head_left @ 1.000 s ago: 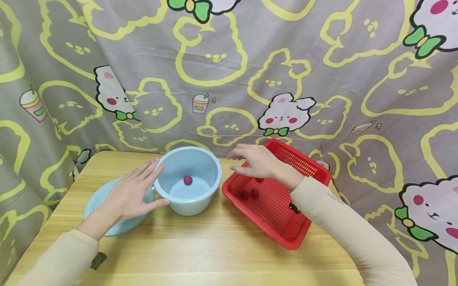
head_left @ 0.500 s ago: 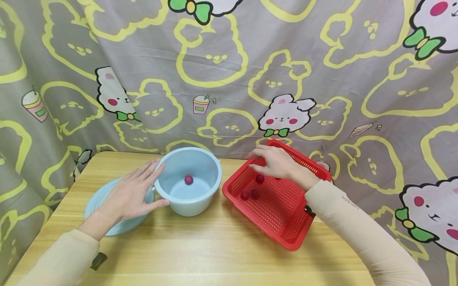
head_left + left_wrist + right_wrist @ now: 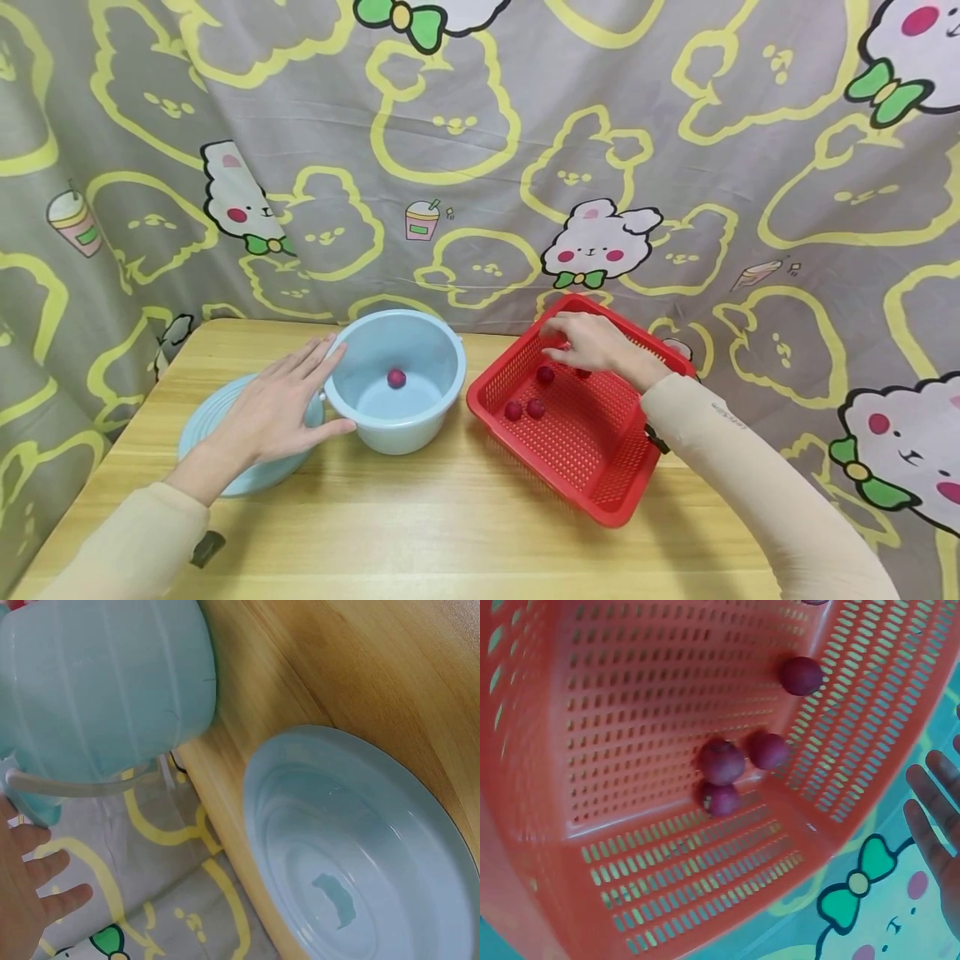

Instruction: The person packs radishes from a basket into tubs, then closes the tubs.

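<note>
My left hand lies with straight fingers against the left rim of a light blue bucket. One small, dark red round fruit sits on the bucket's bottom. In the left wrist view the bucket shows its pale bail handle, with the left fingers below it. My right hand hangs inside the far part of a red perforated basket, fingers loosely bent, nothing seen in them. Several like fruits lie in the basket; the right wrist view shows a cluster with one fruit apart.
A round, shallow, light blue lid lies left of the bucket, partly under the left forearm. Everything stands on a wooden table, backed by a grey patterned curtain.
My right hand has moved right and down, from the gap beside the bucket into the basket, uncovering fruits there. The left hand and the bucket have stayed in place.
</note>
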`<state>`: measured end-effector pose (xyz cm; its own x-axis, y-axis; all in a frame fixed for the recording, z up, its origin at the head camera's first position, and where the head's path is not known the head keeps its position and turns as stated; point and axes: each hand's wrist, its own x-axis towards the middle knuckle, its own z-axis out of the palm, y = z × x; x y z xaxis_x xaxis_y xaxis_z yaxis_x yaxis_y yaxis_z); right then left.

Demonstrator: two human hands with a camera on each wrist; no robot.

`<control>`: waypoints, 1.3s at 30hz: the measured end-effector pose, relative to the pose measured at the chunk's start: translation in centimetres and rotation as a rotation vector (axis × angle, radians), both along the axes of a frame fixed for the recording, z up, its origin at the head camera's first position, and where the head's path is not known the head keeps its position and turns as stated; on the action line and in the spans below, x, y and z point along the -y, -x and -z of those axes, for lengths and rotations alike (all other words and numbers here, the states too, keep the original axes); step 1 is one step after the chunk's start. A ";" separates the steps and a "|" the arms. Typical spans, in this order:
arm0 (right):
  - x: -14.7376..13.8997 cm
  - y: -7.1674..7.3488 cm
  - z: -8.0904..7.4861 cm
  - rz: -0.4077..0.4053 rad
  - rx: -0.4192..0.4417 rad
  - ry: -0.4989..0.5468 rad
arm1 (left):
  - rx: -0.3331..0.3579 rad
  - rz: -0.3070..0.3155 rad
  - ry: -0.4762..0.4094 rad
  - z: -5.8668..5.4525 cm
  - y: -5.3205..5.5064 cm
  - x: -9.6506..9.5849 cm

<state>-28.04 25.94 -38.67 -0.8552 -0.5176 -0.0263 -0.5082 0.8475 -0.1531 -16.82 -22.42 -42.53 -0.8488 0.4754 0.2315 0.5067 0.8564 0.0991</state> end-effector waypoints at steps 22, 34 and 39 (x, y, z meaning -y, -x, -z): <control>-0.7 2.3 4.0 0.081 0.167 -0.086 | 0.001 -0.005 -0.004 -0.1 0.1 -0.1; -0.4 2.3 5.8 0.113 0.241 -0.074 | 0.002 -0.011 -0.002 0.0 0.0 0.0; -0.1 2.3 6.5 0.120 0.250 -0.102 | 0.008 -0.008 -0.005 0.1 -0.1 0.0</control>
